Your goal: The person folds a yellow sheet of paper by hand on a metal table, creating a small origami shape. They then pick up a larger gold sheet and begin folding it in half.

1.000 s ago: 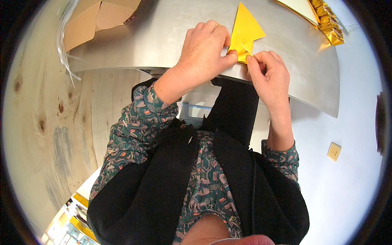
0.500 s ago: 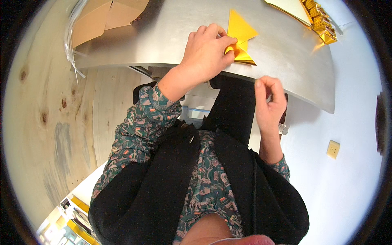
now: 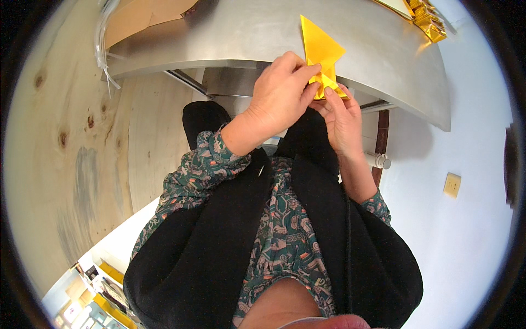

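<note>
A sheet of shiny gold paper [image 3: 322,46], partly folded, is held between both hands at the near edge of the metal table. One pointed flap sticks up and away from me; the lower part is creased into smaller folds. My left hand [image 3: 285,88] pinches the paper's left side between thumb and fingers. From below on the right, my right hand [image 3: 342,115] grips the lower right corner, its thumb on top and its fingers underneath.
The curved metal table [image 3: 235,33] spans the far side. A brown cardboard piece [image 3: 142,19] and clear plastic strips [image 3: 102,49] lie at its left. Folded gold pieces [image 3: 430,21] are stacked at the far right. A wall outlet [image 3: 452,185] is on the right.
My right hand has come up and left from beside the table and taken hold of the paper's lower corner. The paper has shifted slightly toward me, still in my left hand.
</note>
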`<state>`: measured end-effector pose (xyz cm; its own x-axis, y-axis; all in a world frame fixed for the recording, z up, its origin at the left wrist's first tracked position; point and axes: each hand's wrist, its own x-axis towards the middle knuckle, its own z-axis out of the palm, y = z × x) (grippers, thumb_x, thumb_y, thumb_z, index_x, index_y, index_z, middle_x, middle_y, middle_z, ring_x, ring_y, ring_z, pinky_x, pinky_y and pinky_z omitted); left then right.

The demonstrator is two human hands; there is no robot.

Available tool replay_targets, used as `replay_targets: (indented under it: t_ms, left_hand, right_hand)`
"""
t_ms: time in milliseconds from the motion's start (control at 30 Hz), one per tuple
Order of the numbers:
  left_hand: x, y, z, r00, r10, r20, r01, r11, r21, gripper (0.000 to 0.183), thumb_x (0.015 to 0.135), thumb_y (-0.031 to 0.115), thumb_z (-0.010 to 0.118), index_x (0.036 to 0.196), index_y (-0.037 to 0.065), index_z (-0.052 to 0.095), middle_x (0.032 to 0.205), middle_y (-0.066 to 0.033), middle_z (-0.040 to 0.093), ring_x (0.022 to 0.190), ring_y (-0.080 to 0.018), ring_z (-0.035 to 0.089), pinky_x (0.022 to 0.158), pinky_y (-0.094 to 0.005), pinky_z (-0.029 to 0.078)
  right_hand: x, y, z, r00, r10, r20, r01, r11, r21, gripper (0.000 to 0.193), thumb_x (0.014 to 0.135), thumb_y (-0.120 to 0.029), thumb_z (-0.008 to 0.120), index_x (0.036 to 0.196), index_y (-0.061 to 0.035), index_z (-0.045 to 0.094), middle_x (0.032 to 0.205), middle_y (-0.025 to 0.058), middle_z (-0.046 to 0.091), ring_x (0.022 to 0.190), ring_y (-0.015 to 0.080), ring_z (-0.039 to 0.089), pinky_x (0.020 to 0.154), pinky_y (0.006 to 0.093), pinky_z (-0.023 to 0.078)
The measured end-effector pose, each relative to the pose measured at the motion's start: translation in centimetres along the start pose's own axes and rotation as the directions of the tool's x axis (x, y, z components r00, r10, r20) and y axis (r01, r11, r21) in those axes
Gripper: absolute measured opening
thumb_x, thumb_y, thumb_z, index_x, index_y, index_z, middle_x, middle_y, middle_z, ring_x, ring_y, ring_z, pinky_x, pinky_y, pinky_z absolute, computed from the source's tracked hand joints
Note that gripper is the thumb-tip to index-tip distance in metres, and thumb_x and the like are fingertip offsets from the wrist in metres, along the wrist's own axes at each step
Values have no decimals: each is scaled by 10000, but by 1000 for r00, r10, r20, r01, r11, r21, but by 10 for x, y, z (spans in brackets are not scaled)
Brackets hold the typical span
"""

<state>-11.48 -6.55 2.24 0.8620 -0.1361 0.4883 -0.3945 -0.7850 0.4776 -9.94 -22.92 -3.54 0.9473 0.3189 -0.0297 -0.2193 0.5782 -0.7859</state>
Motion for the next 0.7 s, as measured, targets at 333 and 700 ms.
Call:
replay_targets:
  t_ms: [333, 700]
  left_hand:
    - [-8, -8, -13, 781, -377, 498, 609, 285, -740, 482, 940, 184, 759, 1313, -4, 519, 1052, -85, 673, 728, -119, 701, 612, -223, 591]
    - [-14, -5, -26, 814, -309, 492, 554, 157, -817, 289, 1012, 158, 657, 1248, -7, 632, 1053, -130, 732, 828, -153, 757, 687, -221, 625]
  right_hand:
    - [-10, -44, -7, 986, 62, 153, -8, 945, -327, 284, 971, -189, 702, 1175, 0, 641, 966, 50, 683, 795, 116, 661, 727, 238, 548]
    - [-16, -47, 2, 990, 107, 96, -82, 969, -235, 333, 986, -225, 702, 1223, -10, 611, 1004, 52, 663, 833, 114, 657, 725, 265, 573]
